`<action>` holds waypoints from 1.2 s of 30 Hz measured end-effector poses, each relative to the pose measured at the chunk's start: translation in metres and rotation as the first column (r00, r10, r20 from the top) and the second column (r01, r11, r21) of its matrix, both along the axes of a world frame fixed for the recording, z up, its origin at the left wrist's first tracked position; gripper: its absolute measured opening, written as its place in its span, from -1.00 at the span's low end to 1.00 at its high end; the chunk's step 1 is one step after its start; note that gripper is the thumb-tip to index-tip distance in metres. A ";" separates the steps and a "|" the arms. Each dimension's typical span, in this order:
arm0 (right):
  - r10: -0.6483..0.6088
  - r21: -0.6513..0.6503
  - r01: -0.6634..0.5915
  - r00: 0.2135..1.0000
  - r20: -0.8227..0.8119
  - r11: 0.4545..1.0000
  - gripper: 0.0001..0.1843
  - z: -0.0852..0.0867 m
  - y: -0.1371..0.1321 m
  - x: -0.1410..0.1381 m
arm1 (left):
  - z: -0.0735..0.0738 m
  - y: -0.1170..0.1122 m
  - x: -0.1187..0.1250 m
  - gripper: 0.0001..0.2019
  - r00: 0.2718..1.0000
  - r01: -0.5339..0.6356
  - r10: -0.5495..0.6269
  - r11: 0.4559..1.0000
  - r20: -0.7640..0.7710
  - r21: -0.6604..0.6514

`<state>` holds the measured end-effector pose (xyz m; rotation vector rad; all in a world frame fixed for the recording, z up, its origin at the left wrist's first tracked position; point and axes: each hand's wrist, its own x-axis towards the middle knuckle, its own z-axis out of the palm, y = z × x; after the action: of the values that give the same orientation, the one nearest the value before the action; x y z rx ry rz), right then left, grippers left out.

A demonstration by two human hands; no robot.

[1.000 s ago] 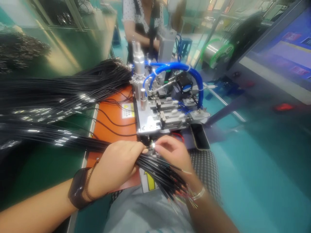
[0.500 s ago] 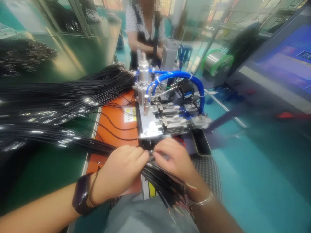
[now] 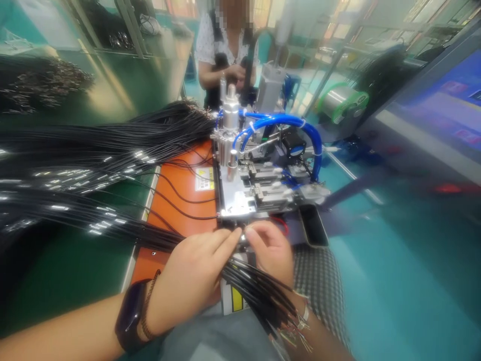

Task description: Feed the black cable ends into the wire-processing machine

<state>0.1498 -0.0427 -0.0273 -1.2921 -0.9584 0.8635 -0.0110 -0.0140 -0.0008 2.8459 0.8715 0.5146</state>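
Note:
A bundle of black cables (image 3: 251,286) runs under my left hand (image 3: 195,265), which is closed round it. Past the hand the cable ends fan out, with thin coloured wires (image 3: 291,338) bare at the tips, against my right wrist. My right hand (image 3: 273,250) is closed in a pinch, thumb and forefinger meeting my left fingertips. A small shiny piece shows between the fingertips; its kind is too small to make out. Both hands are just in front of the metal fixture (image 3: 237,203) of a bench machine with blue air hoses (image 3: 281,119).
Long black cables (image 3: 93,145) lie across the left and over the orange machine top (image 3: 180,193). A phone (image 3: 313,225) rests right of the fixture, above a checked stool seat (image 3: 319,271). Behind stand a green-rimmed wire spool (image 3: 342,103) and another person (image 3: 225,55).
My view has shifted slightly. Both hands stay together at the fixture's front; my right hand has turned a little, and more of the cable ends shows. The other person's hands have risen.

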 end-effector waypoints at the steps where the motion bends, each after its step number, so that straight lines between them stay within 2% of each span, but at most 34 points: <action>1: -0.004 -0.007 0.004 1.000 0.007 1.000 -0.92 -0.001 0.000 0.001 | -0.001 0.001 -0.001 -0.43 1.000 -0.008 0.008 1.000 -0.013 0.002; 5: 0.035 -0.030 -0.034 0.999 0.017 0.999 -0.93 -0.003 0.000 0.005 | -0.002 0.005 -0.004 -0.44 0.999 -0.023 0.024 0.999 -0.023 0.030; 8: 0.115 -0.129 -0.111 0.993 0.029 0.985 -0.92 -0.002 0.003 0.013 | -0.001 0.013 -0.006 -0.48 0.998 -0.007 0.008 1.000 -0.060 0.015; 12: 0.255 -0.355 -0.207 0.963 0.092 0.912 -0.84 -0.006 0.004 0.028 | -0.003 0.025 -0.006 -0.52 0.990 0.047 -0.041 0.998 -0.136 0.035; 14: 0.320 -0.415 -0.259 0.944 0.084 0.872 -0.82 -0.010 0.004 0.034 | -0.007 0.029 -0.006 -0.55 0.985 0.073 -0.064 0.996 -0.158 0.051; 19: 0.399 -0.416 -0.358 0.917 0.015 0.836 -0.85 -0.016 0.003 0.040 | -0.012 0.032 -0.006 -0.59 0.980 0.110 -0.102 0.993 -0.173 0.034; 30: 0.445 -0.389 -0.419 0.895 -0.024 0.821 -0.87 -0.018 0.003 0.042 | -0.004 0.034 -0.007 -0.57 0.975 0.105 -0.122 0.989 -0.188 -0.100; 36: 0.404 -0.403 -0.383 0.914 -0.036 0.831 -0.88 -0.022 0.008 0.038 | -0.003 0.033 -0.006 -0.62 0.968 0.093 -0.099 0.995 -0.229 -0.036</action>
<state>0.1880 -0.0350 -0.0489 -1.4925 -1.1505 1.4150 -0.0166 0.0195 -0.0035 2.9477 0.7609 0.1611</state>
